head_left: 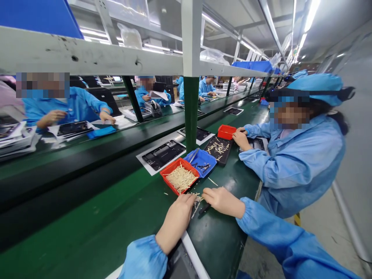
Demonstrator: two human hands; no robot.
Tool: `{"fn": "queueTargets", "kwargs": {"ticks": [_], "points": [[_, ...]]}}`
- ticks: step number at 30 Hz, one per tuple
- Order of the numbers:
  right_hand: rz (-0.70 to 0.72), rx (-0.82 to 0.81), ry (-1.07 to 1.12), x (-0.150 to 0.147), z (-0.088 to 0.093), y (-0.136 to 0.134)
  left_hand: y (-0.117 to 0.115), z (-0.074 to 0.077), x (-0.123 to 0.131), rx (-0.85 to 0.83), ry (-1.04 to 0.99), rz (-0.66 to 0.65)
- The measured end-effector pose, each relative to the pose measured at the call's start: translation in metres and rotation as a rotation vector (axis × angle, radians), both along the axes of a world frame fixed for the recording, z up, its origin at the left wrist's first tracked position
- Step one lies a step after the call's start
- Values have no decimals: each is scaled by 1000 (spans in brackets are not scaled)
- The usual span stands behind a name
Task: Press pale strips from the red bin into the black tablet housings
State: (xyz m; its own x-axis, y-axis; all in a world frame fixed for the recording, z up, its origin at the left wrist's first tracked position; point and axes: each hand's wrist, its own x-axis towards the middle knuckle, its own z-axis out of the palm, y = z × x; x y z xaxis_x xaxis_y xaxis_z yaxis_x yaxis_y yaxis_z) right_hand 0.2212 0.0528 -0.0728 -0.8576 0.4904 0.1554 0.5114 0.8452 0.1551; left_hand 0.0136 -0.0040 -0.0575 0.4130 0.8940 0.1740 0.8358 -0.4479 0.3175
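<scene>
My left hand lies over the near side of a small pile of cream strips, its fingers bent together and their tips hidden. From the right, my right hand reaches to the same pile with its fingers pinched together. What either hand grips is too small to make out. Close below my right hand's fingers is a dark, slim object. Just beyond the pile stands a red tray full of similar strips. A blue tray with tweezers and small dark pieces adjoins it.
Under my left forearm is a dark panel with a white edge. A green post rises behind the trays. Another flat dark panel lies on white paper to its left. A co-worker sits close at right, beside a black tray of strips.
</scene>
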Motion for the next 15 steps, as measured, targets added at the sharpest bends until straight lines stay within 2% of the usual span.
{"fn": "queueTargets", "kwargs": {"ticks": [6, 11, 15], "points": [[-50, -119, 62, -2, 6, 1, 5, -5, 3, -18, -38, 38], [-9, -143, 84, -5, -4, 2, 9, -18, 14, -49, -86, 68], [-2, -196, 195, -3, -8, 1, 12, -17, 19, -88, -177, 109]]}}
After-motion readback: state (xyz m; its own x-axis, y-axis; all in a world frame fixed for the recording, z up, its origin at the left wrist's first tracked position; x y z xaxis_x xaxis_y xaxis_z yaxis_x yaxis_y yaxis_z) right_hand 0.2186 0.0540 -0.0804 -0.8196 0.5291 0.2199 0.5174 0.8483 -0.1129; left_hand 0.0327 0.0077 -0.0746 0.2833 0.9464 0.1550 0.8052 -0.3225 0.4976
